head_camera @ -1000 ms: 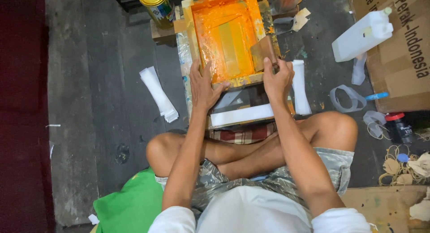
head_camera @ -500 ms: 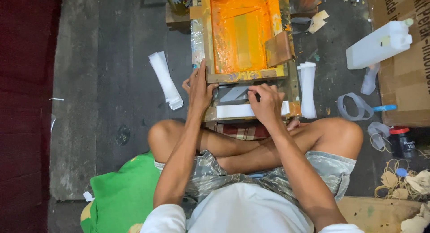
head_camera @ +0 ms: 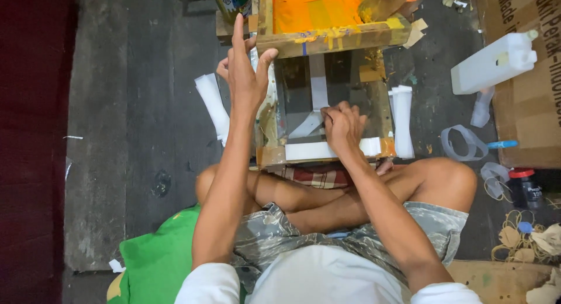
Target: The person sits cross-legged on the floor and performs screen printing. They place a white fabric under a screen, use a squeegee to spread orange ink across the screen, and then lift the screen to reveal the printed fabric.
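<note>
Lifted since half a second ago: the wooden printing frame (head_camera: 333, 38), its orange-inked screen now tilting up and away from the glass-topped base (head_camera: 304, 105), where earlier it was lying flat with both hands pressing on its near rail.

Item, left hand (head_camera: 245, 76): fingers spread wide, thumb and fingertips propping the raised frame's near left corner; holding nothing closed in a grasp.

Item, right hand (head_camera: 343, 127): having come off the frame, now bent down on the base, fingers curled narrowly onto a white strip piece (head_camera: 318, 91) lying on the glass. Whether it is pinching or only pressing, I cannot tell.

Item, white strip along the base's front edge (head_camera: 327, 149): lying just below that hand, over the crossed legs.

Risk, as judged: the frame is resting only on open fingertips; a slip would be dropping the wet screen onto the working hand and smearing orange ink across the white piece. A nudge of the strip would be spoiling its alignment.

Surroundings, outward: folded white stacks lying left (head_camera: 211, 102) and right (head_camera: 402, 120) of the base; a tin can (head_camera: 232, 1) standing at the frame's far left; a white plastic jug (head_camera: 494, 61) lying against a cardboard box (head_camera: 526, 94); a green cloth (head_camera: 155, 260) lying beside the left knee.
</note>
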